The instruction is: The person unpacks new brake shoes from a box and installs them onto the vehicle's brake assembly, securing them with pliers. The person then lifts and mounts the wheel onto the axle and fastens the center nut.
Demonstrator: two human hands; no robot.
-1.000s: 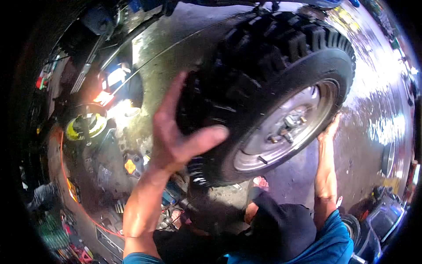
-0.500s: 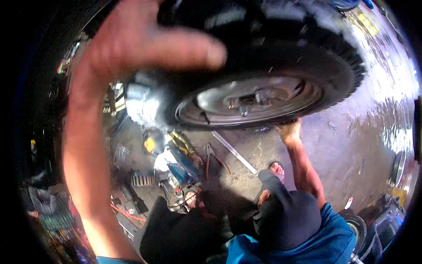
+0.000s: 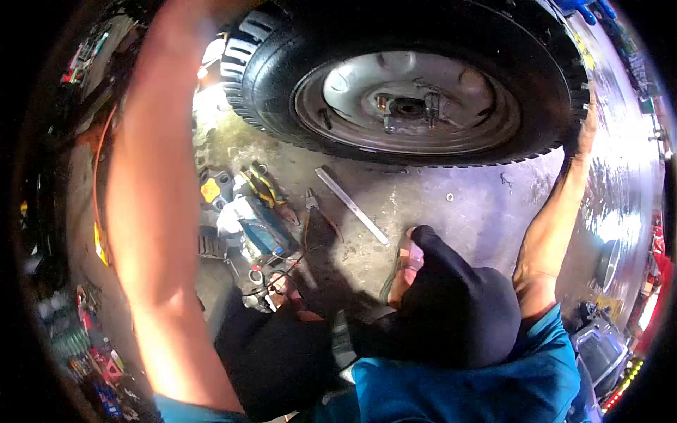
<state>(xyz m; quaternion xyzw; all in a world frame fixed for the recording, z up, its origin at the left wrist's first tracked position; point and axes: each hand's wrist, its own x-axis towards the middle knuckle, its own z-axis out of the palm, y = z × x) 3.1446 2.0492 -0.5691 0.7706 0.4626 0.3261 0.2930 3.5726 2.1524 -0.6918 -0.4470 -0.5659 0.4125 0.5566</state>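
Observation:
A big wheel (image 3: 303, 141) with a chunky black tyre and a silver rim (image 3: 352, 130) fills the upper middle, its face tilted toward me. Studs with nuts (image 3: 431, 109) show around the hub hole. My right hand (image 3: 587, 130) grips the tyre's right side, with its fingers partly hidden. On the other side my left forearm reaches up past the tyre; my left hand (image 3: 218, 8) is blurred and cut off at the top edge, its fingers hidden.
On the floor below the wheel lie a metal bar (image 3: 351, 206), pliers (image 3: 310, 201), yellow-and-black tools (image 3: 262, 187) and a blue tool (image 3: 264, 236). My feet are near them. An orange hose (image 3: 99, 169) runs along the left, and a bright lamp glows behind the tyre.
The wheel has risen in view and its face has turned more toward me. My right hand has moved from under the tyre to its right side. My left hand has moved up, mostly out of view.

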